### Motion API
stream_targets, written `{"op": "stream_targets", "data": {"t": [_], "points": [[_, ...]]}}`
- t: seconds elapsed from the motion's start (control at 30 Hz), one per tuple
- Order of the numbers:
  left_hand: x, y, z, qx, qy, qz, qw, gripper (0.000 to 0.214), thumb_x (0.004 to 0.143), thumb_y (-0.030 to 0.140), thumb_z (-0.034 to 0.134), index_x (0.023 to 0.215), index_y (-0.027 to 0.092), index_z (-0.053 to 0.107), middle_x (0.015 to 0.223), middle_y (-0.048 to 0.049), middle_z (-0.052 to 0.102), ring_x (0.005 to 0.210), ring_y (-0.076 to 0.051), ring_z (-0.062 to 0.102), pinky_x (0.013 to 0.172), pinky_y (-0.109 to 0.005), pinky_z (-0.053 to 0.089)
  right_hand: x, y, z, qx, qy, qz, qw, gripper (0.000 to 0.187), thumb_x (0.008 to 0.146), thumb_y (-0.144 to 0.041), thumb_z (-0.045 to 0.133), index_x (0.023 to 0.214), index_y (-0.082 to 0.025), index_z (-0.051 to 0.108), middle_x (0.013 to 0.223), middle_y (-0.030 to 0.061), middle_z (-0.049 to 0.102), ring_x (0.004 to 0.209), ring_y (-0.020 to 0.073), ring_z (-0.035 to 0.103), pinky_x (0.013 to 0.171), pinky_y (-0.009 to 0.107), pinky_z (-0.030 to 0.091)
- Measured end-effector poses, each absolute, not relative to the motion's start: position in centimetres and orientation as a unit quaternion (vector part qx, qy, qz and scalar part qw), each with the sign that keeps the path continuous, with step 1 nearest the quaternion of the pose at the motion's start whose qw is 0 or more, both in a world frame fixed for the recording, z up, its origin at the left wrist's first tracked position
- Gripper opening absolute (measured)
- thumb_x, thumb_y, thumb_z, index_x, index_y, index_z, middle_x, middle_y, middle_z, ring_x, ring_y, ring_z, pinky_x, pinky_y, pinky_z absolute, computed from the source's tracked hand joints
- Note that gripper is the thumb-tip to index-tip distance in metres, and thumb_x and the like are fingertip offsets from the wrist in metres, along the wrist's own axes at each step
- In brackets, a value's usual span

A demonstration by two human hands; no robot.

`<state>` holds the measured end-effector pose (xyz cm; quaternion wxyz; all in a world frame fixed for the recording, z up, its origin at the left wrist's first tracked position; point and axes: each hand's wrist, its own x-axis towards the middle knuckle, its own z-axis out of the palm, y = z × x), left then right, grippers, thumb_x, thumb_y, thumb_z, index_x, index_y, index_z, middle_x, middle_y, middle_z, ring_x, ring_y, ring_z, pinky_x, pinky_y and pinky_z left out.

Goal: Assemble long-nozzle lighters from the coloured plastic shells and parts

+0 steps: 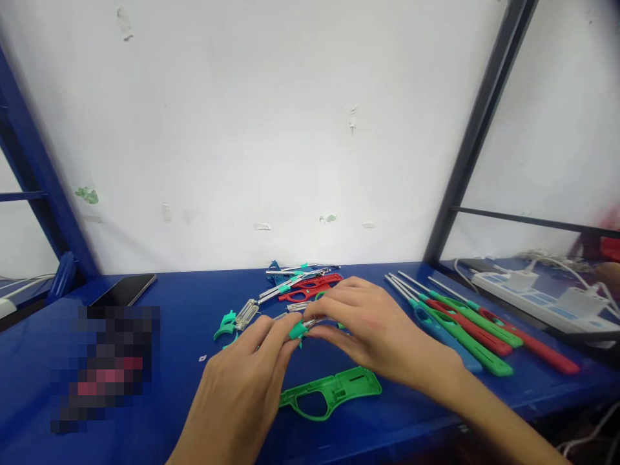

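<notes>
My left hand [247, 378] pinches a small lighter part with a teal collar [298, 330], above the middle of the blue table. From the other side my right hand [368, 323] grips the clear or silvery end of that part, and its fingers partly hide it. Just below both hands lies a green lighter handle half [346, 391], its hollow inside facing up. Beyond my left hand are a clear fuel tank [247, 314] and a teal trigger [225, 324]. Farther back, red handle halves [310, 289] lie in a pile with metal lighter tubes [283, 284].
Several assembled lighters [477, 349] in green, red and blue lie at the right. A phone [124, 290] rests at the back left, behind a blurred dark object [111, 368]. A white power strip [537, 300] is beyond the right frame post [477, 135]. The white wall [271, 129] stands behind the table.
</notes>
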<state>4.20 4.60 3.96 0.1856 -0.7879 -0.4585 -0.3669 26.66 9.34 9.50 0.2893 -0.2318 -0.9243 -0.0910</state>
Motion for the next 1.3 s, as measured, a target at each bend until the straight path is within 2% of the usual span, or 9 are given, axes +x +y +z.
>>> {"op": "stream_targets", "data": {"t": [0.13,0.2,0.37,0.47,0.6,0.77,1.03,1.17,1.3], "points": [[3.3,4.3,4.1,-0.807,-0.452,-0.364,0.107,0.03,0.111,0.026,0.044,0.133,0.036,0.062,0.112,0.0025,0.076,0.095,-0.018,0.076,0.077,-0.027,0.057,27.4,8.3,8.3,-0.31,-0.888,0.057,0.335,0.045,0.099,-0.041,0.076,0.14,-0.033,0.06,0.126,0.0024,0.076,0.118,0.024,0.069,0.101,0.038,0.052],[2.9,4.1,4.2,-0.815,-0.46,-0.347,0.061,0.031,0.11,0.025,0.045,0.133,0.036,0.063,0.114,0.0019,0.075,0.099,-0.018,0.075,0.079,-0.027,0.057,27.9,8.0,7.7,-0.339,-0.87,0.122,0.336,0.053,0.096,-0.042,0.079,0.144,-0.039,0.057,0.126,-0.0007,0.077,0.119,0.0237,0.07,0.103,0.038,0.054],[2.0,3.9,4.8,-0.828,-0.467,-0.309,-0.017,0.029,0.109,0.029,0.047,0.131,0.035,0.066,0.114,0.0009,0.075,0.1,-0.019,0.074,0.089,-0.03,0.058,27.9,7.7,5.8,-0.351,-0.855,0.193,0.328,0.033,0.099,-0.042,0.075,0.132,-0.039,0.068,0.127,-0.0015,0.077,0.119,0.0248,0.071,0.104,0.041,0.054],[1.7,3.9,4.8,-0.831,-0.465,-0.305,-0.032,0.029,0.109,0.031,0.048,0.131,0.036,0.066,0.11,0.0013,0.076,0.098,-0.018,0.074,0.091,-0.031,0.058,27.3,8.0,4.9,-0.339,-0.843,0.211,0.362,0.024,0.1,-0.038,0.074,0.124,-0.035,0.073,0.115,-0.0023,0.081,0.108,0.0214,0.074,0.098,0.035,0.055],[1.4,3.8,4.7,-0.834,-0.473,-0.283,-0.039,0.031,0.109,0.035,0.05,0.138,0.038,0.063,0.127,0.0007,0.076,0.114,-0.02,0.073,0.1,-0.034,0.058,26.9,8.1,4.5,-0.313,-0.84,0.222,0.384,0.014,0.102,-0.033,0.073,0.115,-0.031,0.077,0.103,-0.0033,0.082,0.093,0.0173,0.075,0.087,0.028,0.056],[1.5,3.4,5.1,-0.842,-0.469,-0.258,-0.061,0.031,0.111,0.038,0.045,0.137,0.043,0.062,0.126,0.0033,0.075,0.113,-0.017,0.073,0.101,-0.031,0.058,26.9,8.1,4.3,-0.293,-0.849,0.193,0.396,0.011,0.104,-0.032,0.071,0.111,-0.029,0.079,0.097,-0.0028,0.082,0.087,0.0167,0.074,0.084,0.028,0.055],[1.4,3.7,4.9,-0.831,-0.5,-0.221,-0.102,0.027,0.108,0.039,0.051,0.13,0.037,0.066,0.125,-0.0002,0.072,0.113,-0.023,0.07,0.096,-0.037,0.057,26.3,8.1,3.9,-0.282,-0.863,0.156,0.389,0.018,0.107,-0.037,0.066,0.105,-0.027,0.081,0.089,-0.002,0.08,0.081,0.0166,0.073,0.077,0.029,0.052],[1.5,4.0,5.2,-0.834,-0.485,-0.221,-0.142,0.024,0.111,0.034,0.046,0.125,0.038,0.065,0.115,0.0034,0.072,0.103,-0.017,0.069,0.093,-0.031,0.053,26.4,7.8,3.9,-0.303,-0.86,0.173,0.372,0.017,0.105,-0.037,0.068,0.116,-0.03,0.079,0.099,-0.0023,0.082,0.089,0.0176,0.075,0.083,0.03,0.054],[1.0,3.8,5.7,-0.831,-0.485,-0.224,-0.153,0.022,0.111,0.036,0.045,0.123,0.037,0.064,0.119,0.0044,0.071,0.107,-0.016,0.067,0.095,-0.028,0.051,27.0,7.4,4.1,-0.337,-0.851,0.189,0.356,0.031,0.101,-0.046,0.072,0.129,-0.034,0.074,0.126,0.0003,0.079,0.119,0.0246,0.071,0.105,0.038,0.052]]}}
